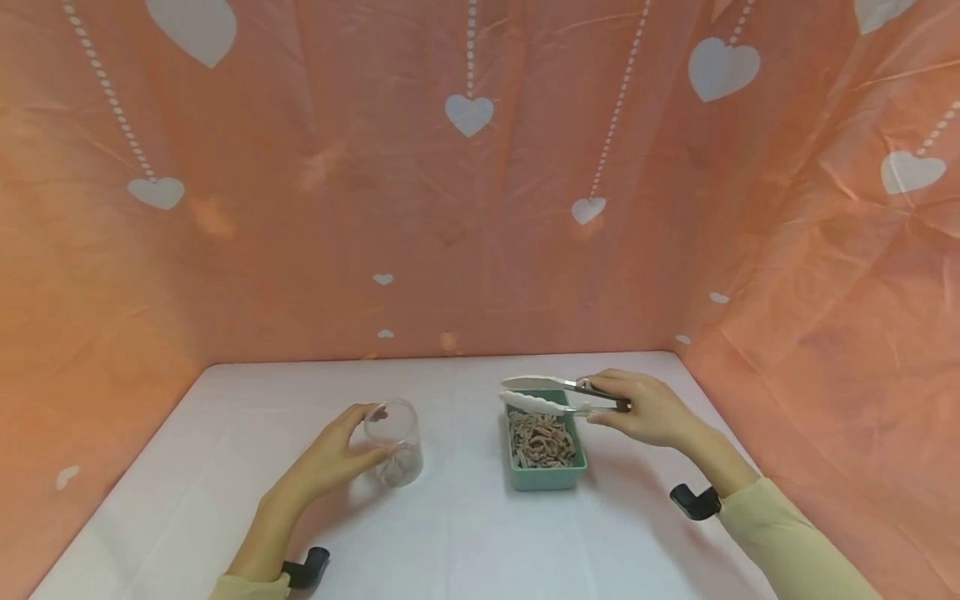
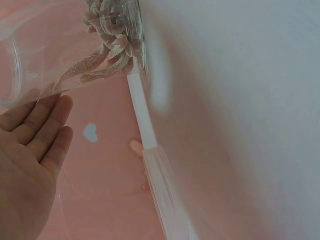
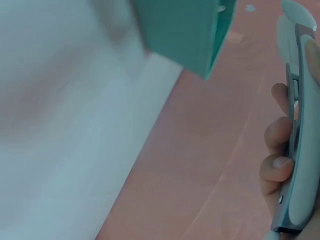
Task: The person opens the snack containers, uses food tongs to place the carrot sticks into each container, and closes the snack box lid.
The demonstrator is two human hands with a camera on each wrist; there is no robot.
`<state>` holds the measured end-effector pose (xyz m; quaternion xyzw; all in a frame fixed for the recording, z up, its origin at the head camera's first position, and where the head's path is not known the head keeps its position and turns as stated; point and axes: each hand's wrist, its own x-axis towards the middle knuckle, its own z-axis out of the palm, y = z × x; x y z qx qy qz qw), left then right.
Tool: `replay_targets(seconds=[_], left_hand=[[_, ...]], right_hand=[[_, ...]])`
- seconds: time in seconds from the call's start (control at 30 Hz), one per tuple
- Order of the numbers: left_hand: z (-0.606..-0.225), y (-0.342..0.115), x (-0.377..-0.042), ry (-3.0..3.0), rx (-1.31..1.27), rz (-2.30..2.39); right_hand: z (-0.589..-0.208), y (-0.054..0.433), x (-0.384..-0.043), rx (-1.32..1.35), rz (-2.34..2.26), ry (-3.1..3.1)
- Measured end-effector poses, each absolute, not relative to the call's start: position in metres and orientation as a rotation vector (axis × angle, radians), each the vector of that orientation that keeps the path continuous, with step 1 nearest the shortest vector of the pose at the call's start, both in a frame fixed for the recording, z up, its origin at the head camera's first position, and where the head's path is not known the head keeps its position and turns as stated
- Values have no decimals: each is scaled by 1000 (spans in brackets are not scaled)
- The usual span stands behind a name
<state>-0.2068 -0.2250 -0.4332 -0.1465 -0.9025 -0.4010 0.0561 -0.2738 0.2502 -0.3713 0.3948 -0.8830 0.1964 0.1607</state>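
Note:
My left hand (image 1: 333, 458) holds a clear cup (image 1: 405, 425) upright on the white table, thumb on the near side and fingers at its far side. Several brown, powder-dusted strips (image 2: 112, 30) lie in the bottom of the cup, plain in the left wrist view. To the right stands a green rectangular box (image 1: 547, 479), full of similar brown strips (image 1: 542, 442). My right hand (image 1: 648, 408) grips a pair of tongs (image 1: 532, 403) by the handle, with the pale tips spread above the far part of the box. No strip shows between the tips.
A white cloth covers the table (image 1: 465, 533). Orange curtains with white hearts (image 1: 450, 225) enclose it at the back and both sides. A black wrist mount (image 1: 693, 502) sits on the right forearm, and another (image 1: 306, 568) on the left.

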Motion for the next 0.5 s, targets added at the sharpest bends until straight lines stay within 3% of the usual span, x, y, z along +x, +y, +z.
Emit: replay_targets(seconds=[0.5], left_hand=[[-436, -226, -209, -2729, -463, -1191]], right_hand=[[-363, 268, -276, 1154, 314, -2748]])
